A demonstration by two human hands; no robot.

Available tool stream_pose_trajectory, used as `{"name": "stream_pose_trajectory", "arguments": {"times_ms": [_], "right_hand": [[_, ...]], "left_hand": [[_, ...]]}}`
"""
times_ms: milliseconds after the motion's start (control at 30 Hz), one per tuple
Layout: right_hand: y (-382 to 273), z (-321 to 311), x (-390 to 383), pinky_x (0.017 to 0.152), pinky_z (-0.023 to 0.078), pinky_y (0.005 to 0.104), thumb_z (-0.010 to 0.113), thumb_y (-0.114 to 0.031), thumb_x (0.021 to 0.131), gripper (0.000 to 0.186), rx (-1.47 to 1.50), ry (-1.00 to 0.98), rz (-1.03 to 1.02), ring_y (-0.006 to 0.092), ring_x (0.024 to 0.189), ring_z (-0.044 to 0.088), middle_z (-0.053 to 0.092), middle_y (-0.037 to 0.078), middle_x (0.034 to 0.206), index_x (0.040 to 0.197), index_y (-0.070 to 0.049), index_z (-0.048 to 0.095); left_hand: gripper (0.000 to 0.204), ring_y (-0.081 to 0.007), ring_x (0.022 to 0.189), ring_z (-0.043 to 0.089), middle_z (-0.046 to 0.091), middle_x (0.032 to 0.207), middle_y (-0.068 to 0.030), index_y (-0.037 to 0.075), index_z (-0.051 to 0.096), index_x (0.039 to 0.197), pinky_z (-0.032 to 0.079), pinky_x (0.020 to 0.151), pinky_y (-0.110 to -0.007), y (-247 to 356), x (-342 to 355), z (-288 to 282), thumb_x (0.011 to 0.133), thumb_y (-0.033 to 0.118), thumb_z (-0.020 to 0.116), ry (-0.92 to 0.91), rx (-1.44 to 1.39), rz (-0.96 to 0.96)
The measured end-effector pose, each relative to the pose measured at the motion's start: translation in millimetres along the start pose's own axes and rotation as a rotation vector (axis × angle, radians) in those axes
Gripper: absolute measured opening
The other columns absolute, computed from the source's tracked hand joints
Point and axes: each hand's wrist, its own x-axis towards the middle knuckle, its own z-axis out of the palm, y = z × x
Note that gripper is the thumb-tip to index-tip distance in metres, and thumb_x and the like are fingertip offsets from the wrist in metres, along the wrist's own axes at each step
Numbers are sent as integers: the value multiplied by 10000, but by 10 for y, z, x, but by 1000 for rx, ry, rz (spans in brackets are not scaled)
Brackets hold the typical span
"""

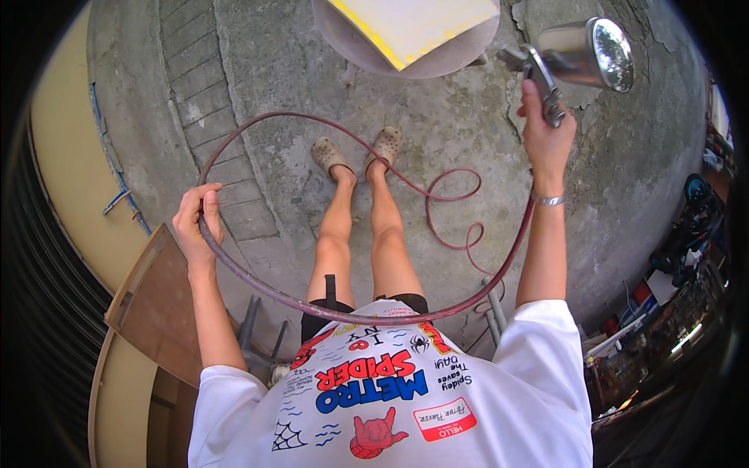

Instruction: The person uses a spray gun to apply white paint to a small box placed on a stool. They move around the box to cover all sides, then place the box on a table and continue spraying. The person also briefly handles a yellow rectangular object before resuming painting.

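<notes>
My right hand (549,139) is closed around the handle of a metal spray gun (541,84), raised at the upper right. A shiny metal cup (573,56) is attached to the gun. From near my right wrist, a dark red air hose (367,319) sags across my waist to the left. My left hand (197,223) grips this hose, its fingers wrapped round it. Beyond that hand the hose arcs over the floor and curls into loose loops. Ahead of me a pale board with yellow edges (425,27) lies on a round stand (337,40).
Cracked concrete floor (289,78) surrounds my feet in beige clogs (388,144). Hose coils lie right of my feet. At the left stand a brown wooden panel (160,300) and a cream wall (66,179). Cluttered equipment (679,249) lines the right side. Metal bars (493,312) show behind me.
</notes>
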Motion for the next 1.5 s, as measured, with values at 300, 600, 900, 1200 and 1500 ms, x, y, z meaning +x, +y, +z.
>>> {"name": "stream_pose_trajectory", "arguments": {"times_ms": [300, 600, 900, 1200, 1500], "right_hand": [[-287, 311, -677, 482, 367, 316, 795, -229, 900, 283, 113, -98, -153, 150, 488, 455, 515, 103, 570, 831, 17, 673], [-649, 263, -1135, 560, 465, 363, 832, -166, 831, 252, 122, -362, -190, 302, 573, 610, 628, 184, 700, 851, 26, 670], [-523, 279, -659, 489, 408, 336, 809, -251, 887, 331, 25, -193, -126, 182, 481, 517, 588, 138, 595, 777, 25, 662], [-48, 96, 178, 475, 364, 296, 768, -380, 926, 423, -49, 73, -184, 110, 497, 404, 489, 56, 522, 832, 29, 716], [197, -138, 845, 578, 502, 356, 721, -531, 917, 546, -207, 390, -275, 182, 560, 653, 674, 102, 622, 929, 13, 756]], "left_hand": [[249, -87, 615, 544, 604, 706, -20, 29, 723, 1012, 396, 562, -247, -141, 32, -134, 1056, 211, 558, 30, 27, 80], [255, -87, 625, 553, 616, 723, -28, 21, 723, 1013, 396, 565, -246, -174, 38, -173, 1056, 205, 552, 25, 17, 80], [254, -84, 618, 543, 606, 715, -31, 15, 721, 1022, 387, 555, -242, -47, 58, -159, 1053, 209, 559, 13, -56, 13], [206, -79, 625, 529, 601, 737, -27, 19, 719, 1021, 396, 568, -244, 3, 58, -43, 1042, 177, 588, 8, 12, 123], [159, -196, 771, 623, 688, 843, -92, -5, 709, 955, 483, 695, -299, 194, 97, -15, 985, 146, 667, -45, 17, 108]]}}
